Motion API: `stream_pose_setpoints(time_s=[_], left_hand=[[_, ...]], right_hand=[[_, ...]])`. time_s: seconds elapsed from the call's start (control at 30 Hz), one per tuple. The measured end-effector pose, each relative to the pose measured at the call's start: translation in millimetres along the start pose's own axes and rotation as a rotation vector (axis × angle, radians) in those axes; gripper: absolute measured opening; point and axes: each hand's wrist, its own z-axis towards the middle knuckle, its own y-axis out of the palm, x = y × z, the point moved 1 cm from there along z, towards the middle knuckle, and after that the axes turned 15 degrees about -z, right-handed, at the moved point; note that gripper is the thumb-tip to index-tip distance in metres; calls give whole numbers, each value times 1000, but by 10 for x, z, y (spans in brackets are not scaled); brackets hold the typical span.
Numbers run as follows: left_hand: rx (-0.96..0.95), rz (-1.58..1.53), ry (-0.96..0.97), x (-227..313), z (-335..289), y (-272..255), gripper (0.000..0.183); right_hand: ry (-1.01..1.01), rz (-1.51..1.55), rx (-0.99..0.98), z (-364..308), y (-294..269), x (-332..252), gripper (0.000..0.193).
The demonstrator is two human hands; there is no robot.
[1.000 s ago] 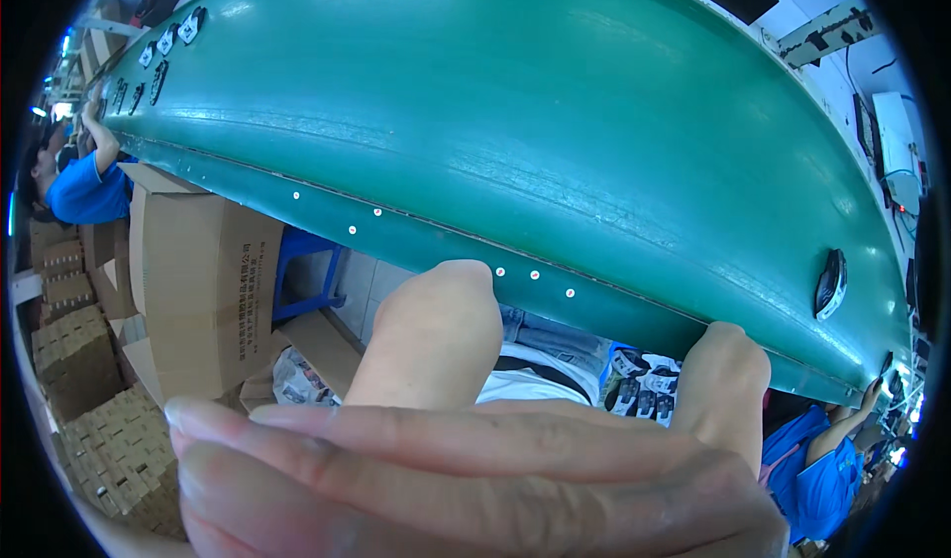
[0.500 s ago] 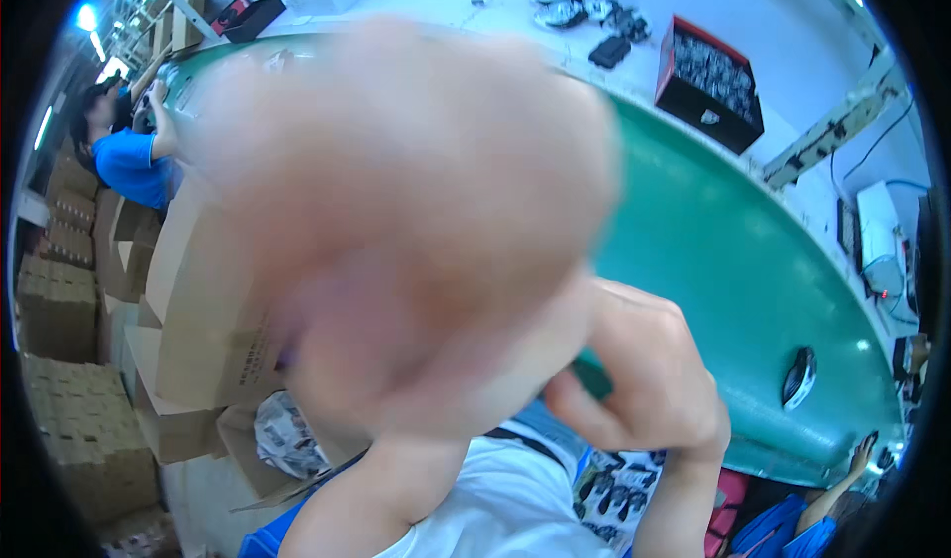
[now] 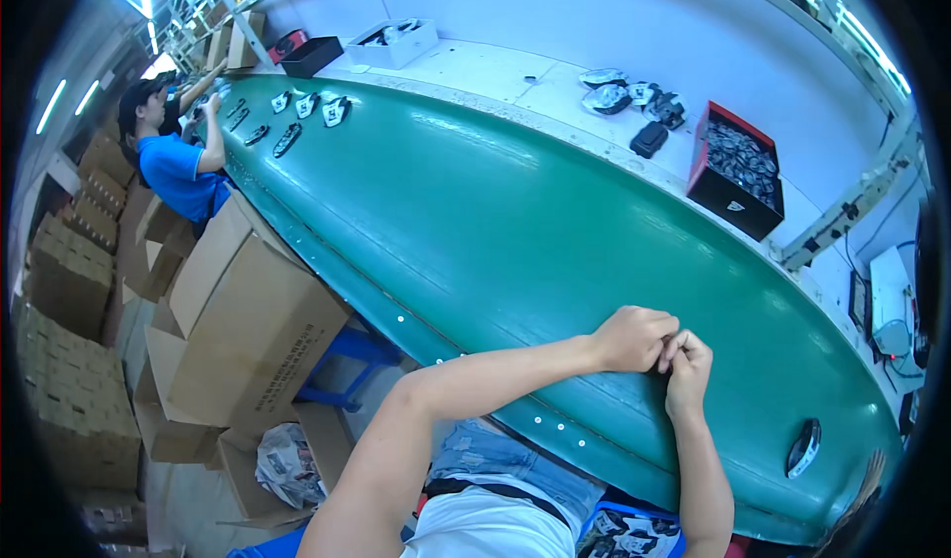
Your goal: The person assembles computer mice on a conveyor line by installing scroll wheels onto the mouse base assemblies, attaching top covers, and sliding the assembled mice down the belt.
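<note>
Over the near side of the green work surface, my left hand and my right hand meet. My left hand is curled into a fist. The fingers of my right hand are bent and pressed against it. What they hold between them, if anything, is hidden or too small to make out. To the right of my hands, a dark and silver oblong piece lies on the green surface. Just below my right forearm, a blue tray at the near edge holds several black and silver pieces.
Several dark and silver pieces lie far left on the surface, near a person in blue. A white ledge behind bears a red-edged black box of small parts. Cardboard cartons stand at left. Another person's hand shows far right.
My left hand, a large blur close to the camera before, has moved down and right to meet my right hand over the green surface. The view has shifted, showing more of the surface.
</note>
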Motion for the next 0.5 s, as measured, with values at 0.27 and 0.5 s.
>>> stream_pose_setpoints(time_s=[0.27, 0.5], left_hand=[[-45, -49, -47, -48, 47, 61, 2], [-93, -118, -163, 14, 37, -97, 14]], right_hand=[[-21, 47, 1, -95, -94, 109, 20], [4, 121, -70, -103, -86, 55, 25]])
